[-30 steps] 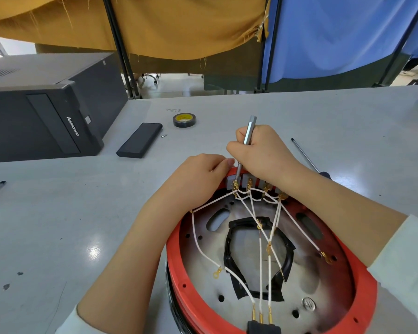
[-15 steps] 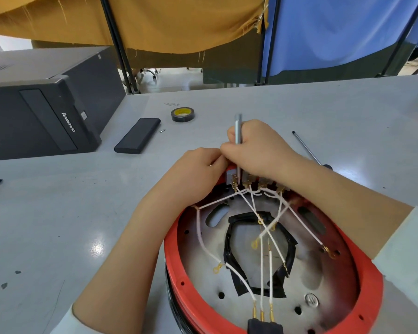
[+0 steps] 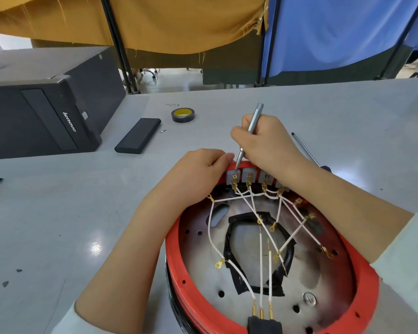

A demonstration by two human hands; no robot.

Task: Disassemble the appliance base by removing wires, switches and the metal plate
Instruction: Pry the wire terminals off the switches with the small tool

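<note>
Base's near edge cut off by frame bottom; black connector block at 6 o'clock only partly seen. Right wrist hides the rightmost grey switch. Left hand's fingertips tucked behind the rim, can't see what they touch.

Appliance base sits on the grey table at 5 o'clock of the view, red ring around a shiny metal plate with holes and a black-taped central opening. White wires with gold terminals criss-cross the plate, running up to a row of grey switches at the rim's 12 o'clock.

Right hand clamped around a silver screwdriver, tip down at the leftmost switch. Left hand curled over the rim at 11 o'clock, gripping it, just beside the tip.

Second screwdriver lies at 2 o'clock behind the right arm. Tape roll and flat black case at 11 o'clock, well apart from the base; black computer tower at 10 o'clock. Open table to the left and far right.
</note>
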